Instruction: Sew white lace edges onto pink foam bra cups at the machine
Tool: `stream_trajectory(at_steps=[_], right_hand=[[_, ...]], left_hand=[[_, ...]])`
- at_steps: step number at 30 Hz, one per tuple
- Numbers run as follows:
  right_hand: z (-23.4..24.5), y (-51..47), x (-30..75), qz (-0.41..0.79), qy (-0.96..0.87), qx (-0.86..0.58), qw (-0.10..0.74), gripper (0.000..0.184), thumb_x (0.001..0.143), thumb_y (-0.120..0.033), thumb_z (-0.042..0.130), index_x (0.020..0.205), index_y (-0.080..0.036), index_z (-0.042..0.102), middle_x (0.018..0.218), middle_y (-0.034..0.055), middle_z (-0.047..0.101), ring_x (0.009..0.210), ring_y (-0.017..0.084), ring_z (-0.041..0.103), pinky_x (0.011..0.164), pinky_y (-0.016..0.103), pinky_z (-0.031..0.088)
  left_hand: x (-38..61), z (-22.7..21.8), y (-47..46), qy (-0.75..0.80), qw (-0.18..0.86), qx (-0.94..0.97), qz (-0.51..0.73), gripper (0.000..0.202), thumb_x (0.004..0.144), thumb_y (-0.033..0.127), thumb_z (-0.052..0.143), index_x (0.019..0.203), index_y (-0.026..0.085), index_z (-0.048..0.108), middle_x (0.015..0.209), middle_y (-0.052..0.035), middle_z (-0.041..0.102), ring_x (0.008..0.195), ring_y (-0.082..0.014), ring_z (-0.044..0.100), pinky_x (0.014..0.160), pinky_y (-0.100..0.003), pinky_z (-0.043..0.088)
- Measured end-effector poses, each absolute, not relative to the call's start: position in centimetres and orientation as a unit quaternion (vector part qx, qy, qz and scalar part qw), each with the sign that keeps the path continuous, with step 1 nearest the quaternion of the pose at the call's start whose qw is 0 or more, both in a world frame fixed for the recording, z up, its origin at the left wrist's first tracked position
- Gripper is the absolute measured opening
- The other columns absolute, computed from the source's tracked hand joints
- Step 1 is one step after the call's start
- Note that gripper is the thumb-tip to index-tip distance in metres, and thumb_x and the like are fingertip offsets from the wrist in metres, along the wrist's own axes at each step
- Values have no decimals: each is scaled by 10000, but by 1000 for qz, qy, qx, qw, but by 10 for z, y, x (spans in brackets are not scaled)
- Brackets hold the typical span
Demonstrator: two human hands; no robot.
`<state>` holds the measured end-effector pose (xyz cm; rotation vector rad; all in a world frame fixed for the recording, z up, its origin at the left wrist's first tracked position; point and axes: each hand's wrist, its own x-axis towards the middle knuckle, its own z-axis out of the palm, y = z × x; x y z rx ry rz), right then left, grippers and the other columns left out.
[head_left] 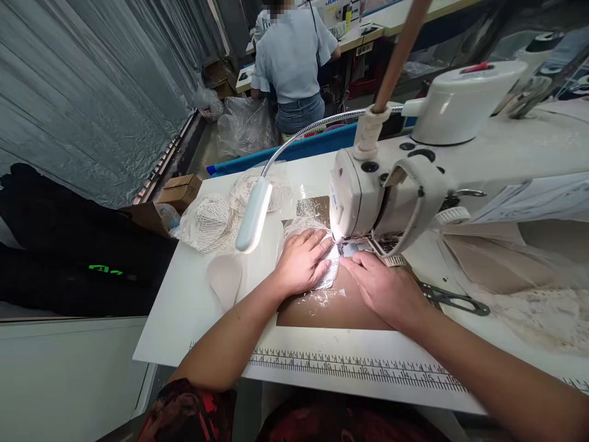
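Note:
My left hand (301,261) lies flat, fingers spread, pressing a white lace piece (329,275) onto the brown bed of the white sewing machine (368,190). My right hand (384,285) rests beside it on the right, its fingers stretched toward the presser foot (350,247), touching the lace edge there. The lace runs under the needle area, which is lit by the machine's own light.
A gooseneck lamp (252,216) hangs over the table's left. White lace cups (209,221) are piled at the back left. Scissors (453,299) lie right of my right hand. A ruler strip (350,366) lines the front edge. Another person (294,61) works behind.

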<state>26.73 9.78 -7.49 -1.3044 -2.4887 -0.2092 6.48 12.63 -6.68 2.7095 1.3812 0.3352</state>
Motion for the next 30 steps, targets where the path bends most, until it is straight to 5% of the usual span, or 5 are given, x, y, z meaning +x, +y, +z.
stream_trajectory(at_steps=[14,16,22,26,30], right_hand=[[-97,105,277,-78,-885,-411,205,360,888,-181,382,1093,-166,677,938,78,674,716,225,626,609,364,449],[-98,106,278,-54,-887,-411,203,365,897,-202,363,1091,-167,669,954,93,670,755,251,641,627,386,469],[-85,104,280,45,-886,-415,203,343,924,-324,368,1139,-236,620,1084,106,650,912,303,644,677,425,516],[-52,73,271,225,-889,-332,223,575,841,-418,570,1387,-333,410,1352,86,518,1034,278,622,778,371,550],[-23,29,243,388,-850,-236,266,955,698,-444,738,1491,-323,218,1480,104,382,1272,343,449,1002,496,423]], left_hand=[[-34,-20,30,653,95,746,90,933,727,585,642,1475,220,222,1564,-113,176,1436,-347,138,1139,-529,203],[-66,-26,0,705,126,693,85,891,717,549,661,1445,171,314,1540,-145,240,1419,-363,202,1125,-536,243],[-104,-44,-53,735,145,561,351,351,879,405,509,1039,142,676,1051,-96,693,983,-234,643,852,-338,510],[-75,-18,-65,667,195,521,496,262,842,387,606,828,136,677,824,-50,677,798,-180,623,700,-262,489],[-23,10,-56,534,352,625,447,377,874,406,557,616,133,536,557,27,456,515,-69,408,486,-192,330]])
